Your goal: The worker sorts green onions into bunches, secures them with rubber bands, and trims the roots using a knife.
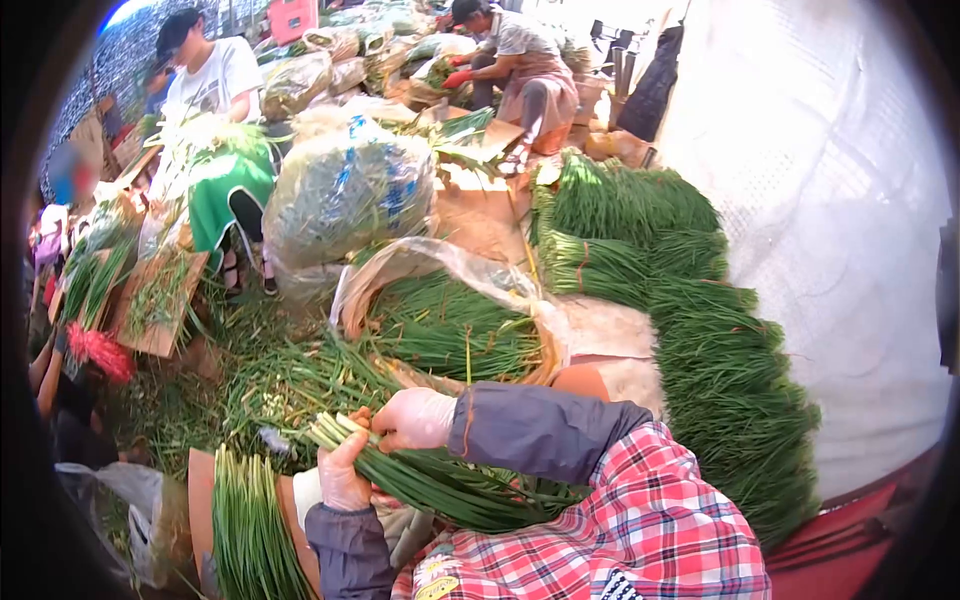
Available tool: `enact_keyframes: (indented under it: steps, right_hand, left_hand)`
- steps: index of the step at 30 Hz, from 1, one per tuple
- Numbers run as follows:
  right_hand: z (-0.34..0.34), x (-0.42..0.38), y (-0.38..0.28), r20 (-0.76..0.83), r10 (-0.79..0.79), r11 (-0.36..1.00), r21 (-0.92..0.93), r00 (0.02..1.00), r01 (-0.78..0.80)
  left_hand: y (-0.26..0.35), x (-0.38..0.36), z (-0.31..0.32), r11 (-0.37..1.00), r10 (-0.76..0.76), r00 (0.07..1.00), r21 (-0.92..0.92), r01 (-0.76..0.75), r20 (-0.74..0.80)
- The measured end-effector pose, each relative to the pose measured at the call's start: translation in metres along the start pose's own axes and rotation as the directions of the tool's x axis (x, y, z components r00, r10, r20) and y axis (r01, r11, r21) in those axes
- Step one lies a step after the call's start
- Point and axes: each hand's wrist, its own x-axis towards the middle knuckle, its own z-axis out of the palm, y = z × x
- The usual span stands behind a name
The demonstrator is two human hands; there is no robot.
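A bunch of long green stalks [440,487] lies across my lap, its pale ends pointing up and left. My left hand [343,476], in a thin clear glove, is wrapped round the bunch near those ends. My right hand [415,418], also gloved, is closed at the bunch's upper side; its fingertips are partly hidden, and what they pinch is too small to tell. More loose stalks [250,525] lie on a brown board at my lower left.
An open plastic-lined bag [440,325] of greens stands ahead. Stacked bundles [715,370] run down the right beside a white sheet [830,200]. A stuffed clear bag [350,190] stands beyond. Two people [225,90] [520,75] sit farther back. Trimmings [180,410] cover the ground at left.
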Motion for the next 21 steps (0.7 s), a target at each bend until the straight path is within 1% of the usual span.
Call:
enact_keyframes:
  steps: [1, 3, 5, 7, 10, 11, 12, 13, 14, 16, 17, 18, 19, 20, 21]
  right_hand:
    - [0.006, 0.007, 0.003, -0.005, -0.017, 0.996, -0.09, 1.0, 0.017]
    - [0.023, 0.021, 0.013, -0.001, -0.054, 0.965, -0.257, 0.999, 0.051]
    - [0.0, 0.011, -0.013, 0.072, -0.033, 0.921, -0.385, 0.997, 0.058]
    - [-0.015, 0.011, -0.029, 0.152, 0.012, 0.882, -0.468, 0.988, 0.061]
    - [-0.035, 0.004, -0.041, 0.069, 0.017, 0.948, -0.319, 0.997, 0.006]
    - [-0.036, 0.006, -0.036, 0.082, 0.021, 0.984, -0.179, 0.996, -0.006]
    - [-0.034, 0.012, -0.028, 0.095, 0.076, 0.992, -0.112, 0.993, -0.065]
    - [-0.035, 0.013, -0.019, 0.007, 0.083, 0.997, 0.007, 0.997, -0.083]
    - [-0.036, 0.012, -0.011, -0.078, 0.104, 0.987, 0.131, 0.992, -0.093]
    - [-0.034, 0.026, 0.022, -0.256, 0.173, 0.938, 0.338, 0.951, -0.079]
    - [-0.045, 0.026, 0.027, -0.392, 0.18, 0.941, 0.335, 0.902, -0.042]
    - [-0.06, 0.023, 0.034, -0.518, 0.186, 0.944, 0.329, 0.835, -0.006]
    - [-0.073, 0.017, 0.035, -0.651, 0.179, 0.956, 0.292, 0.738, 0.027]
    - [-0.081, 0.02, 0.054, -0.818, -0.001, 1.0, 0.009, 0.575, 0.015]
    - [-0.084, 0.022, 0.067, -0.874, 0.023, 1.0, 0.024, 0.485, -0.003]
  left_hand:
    - [0.001, -0.003, 0.004, 1.0, -0.021, 0.999, -0.003, 0.021, 0.043]
    - [-0.002, -0.003, 0.006, 1.0, -0.014, 0.999, 0.022, 0.014, 0.038]
    - [0.0, -0.002, 0.01, 0.997, -0.006, 0.999, 0.072, 0.003, 0.041]
    - [0.006, -0.006, 0.02, 0.999, 0.004, 0.998, 0.038, -0.006, 0.06]
    - [0.011, -0.012, 0.028, 0.999, 0.045, 0.996, -0.009, -0.044, 0.077]
    - [0.009, -0.014, 0.021, 0.999, 0.019, 0.993, -0.029, -0.016, 0.116]
    - [0.008, -0.014, 0.013, 0.999, -0.003, 0.987, -0.048, 0.011, 0.159]
    - [0.01, -0.013, 0.008, 0.997, -0.071, 0.979, 0.01, 0.07, 0.193]
    - [0.012, -0.016, 0.01, 0.998, -0.062, 0.979, 0.009, 0.062, 0.195]
    - [0.015, -0.021, 0.016, 0.999, -0.044, 0.978, 0.013, 0.042, 0.202]
    - [0.015, -0.024, 0.012, 0.999, -0.043, 0.98, -0.013, 0.046, 0.194]
    - [0.015, -0.027, 0.006, 0.999, -0.008, 0.986, -0.04, 0.015, 0.164]
    - [0.016, -0.028, -0.001, 0.998, 0.028, 0.992, -0.062, -0.021, 0.125]
    - [0.019, -0.033, -0.011, 0.995, 0.07, 0.995, -0.08, -0.064, 0.073]
    - [0.025, -0.037, -0.016, 0.989, 0.073, 0.996, -0.129, -0.066, 0.048]
